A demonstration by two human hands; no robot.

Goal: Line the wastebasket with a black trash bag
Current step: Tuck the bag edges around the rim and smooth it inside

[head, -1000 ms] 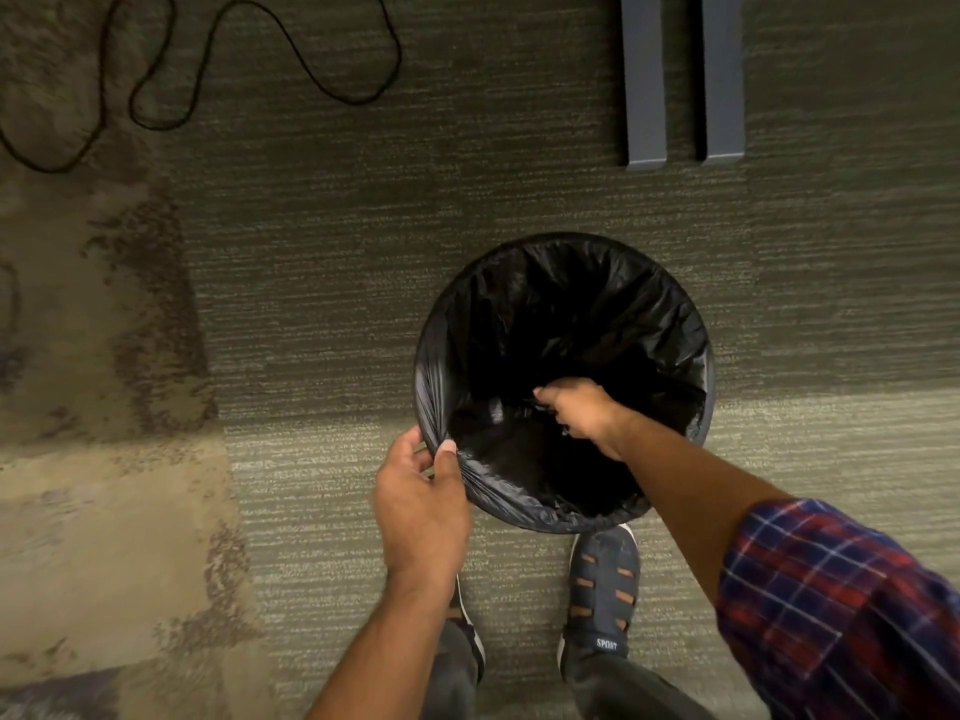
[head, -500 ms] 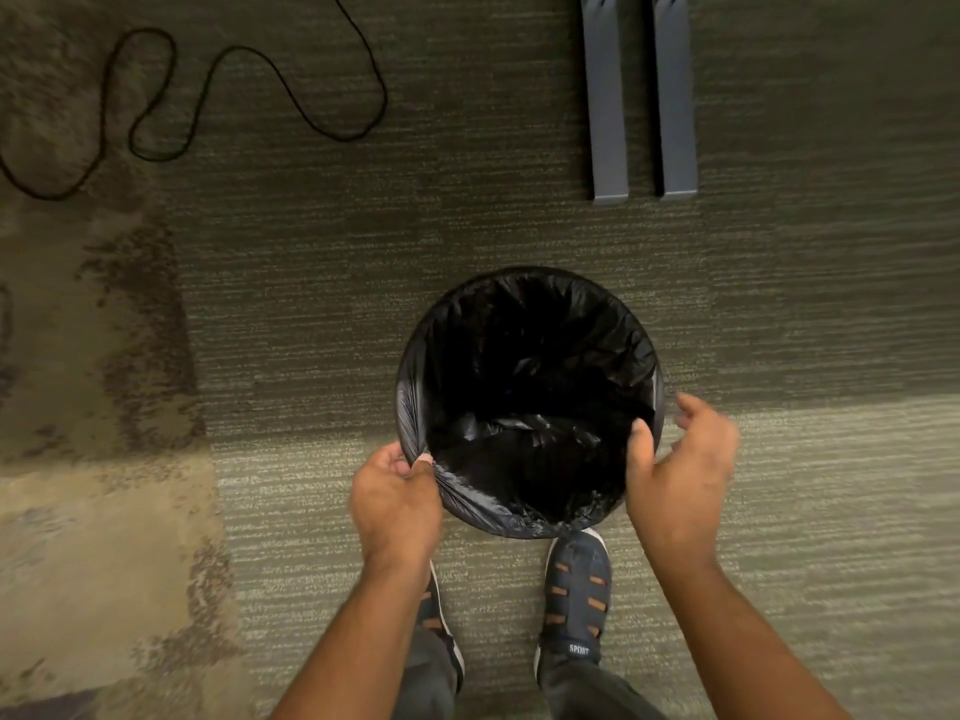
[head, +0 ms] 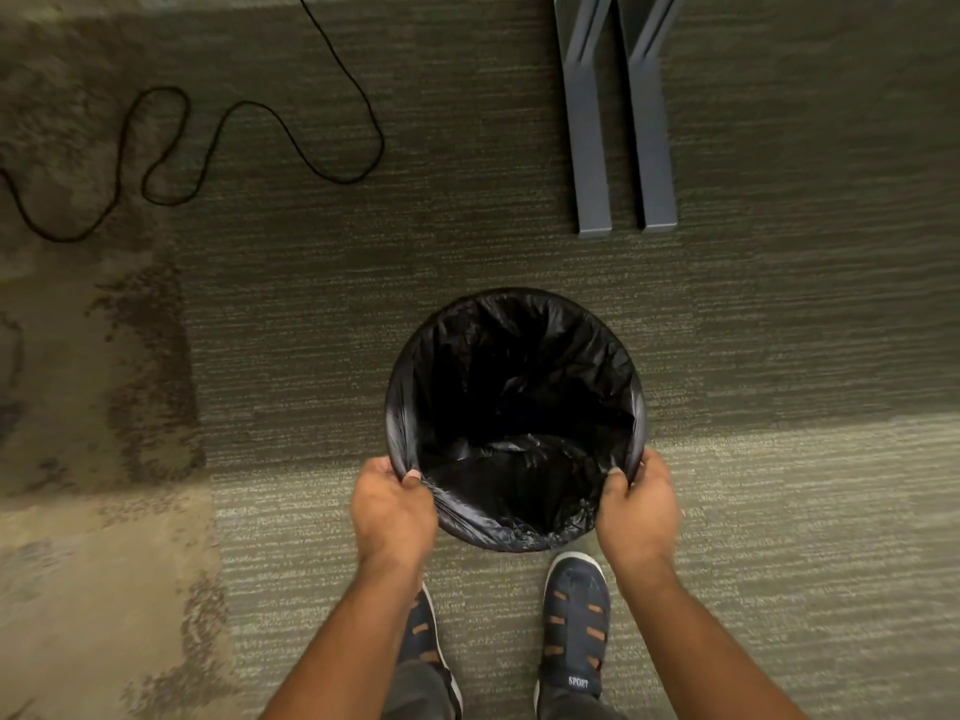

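Note:
A round wastebasket (head: 397,407) stands on the carpet in front of me, seen from above. A crinkled black trash bag (head: 519,366) lines its inside and folds over the rim all around. My left hand (head: 392,509) grips the bag-covered rim at the near left, thumb over the edge. At the near right, my right hand (head: 639,511) grips the rim the same way. The basket's own wall is hidden under the bag.
Two grey metal furniture legs (head: 618,132) lie on the carpet beyond the basket to the right. A black cable (head: 260,127) snakes across the floor at the far left. My two sandalled feet (head: 574,621) stand just behind the basket.
My right hand came out of the bag's inside, swung to the right side and closed on the rim. My left hand stayed on the left rim. The view shifted back.

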